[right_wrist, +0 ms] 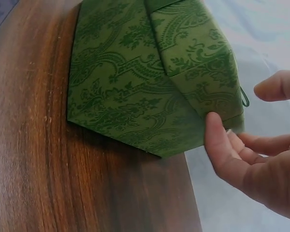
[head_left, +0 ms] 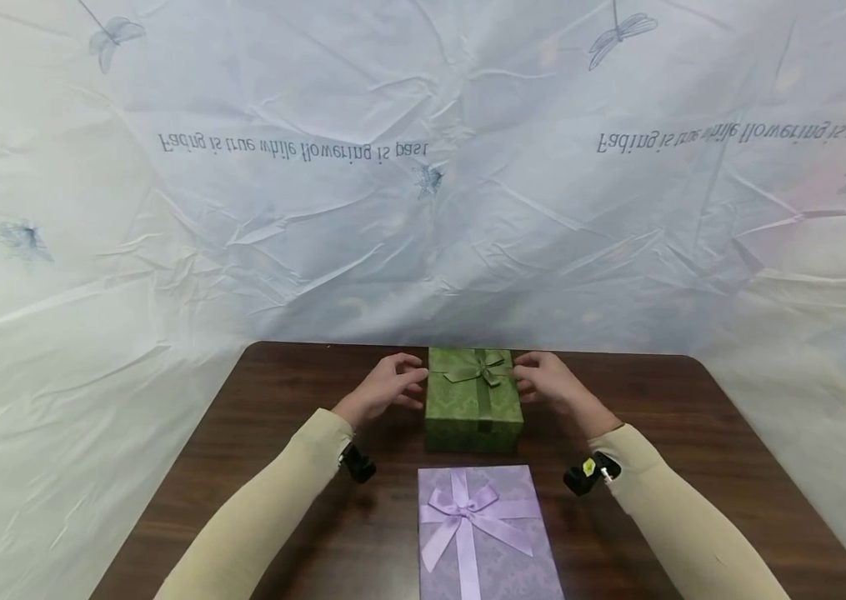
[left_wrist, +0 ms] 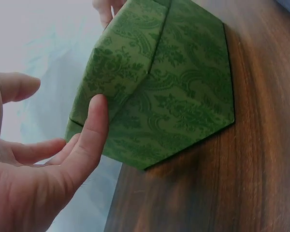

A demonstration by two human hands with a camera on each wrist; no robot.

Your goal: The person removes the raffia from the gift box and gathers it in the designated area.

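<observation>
A green patterned gift box [head_left: 453, 406] with a ribbon bow on its lid stands near the far edge of the table. My left hand [head_left: 391, 385] is at the box's left side; in the left wrist view one fingertip [left_wrist: 98, 104] lies against the side of the lid. On the opposite side is my right hand [head_left: 548, 383], and the right wrist view has a fingertip [right_wrist: 213, 121] at the lid's lower edge. Neither hand is curled round the box. The lid sits on the base. Closer to me lies a lilac gift box [head_left: 498, 567] with a ribbon bow.
Both boxes rest on a dark wood-grain table [head_left: 242, 433] with rounded far corners. Behind it and along both sides hangs a pale printed sheet [head_left: 362, 217] with lettering and dragonflies. Small black devices [head_left: 357, 463] are worn at both wrists.
</observation>
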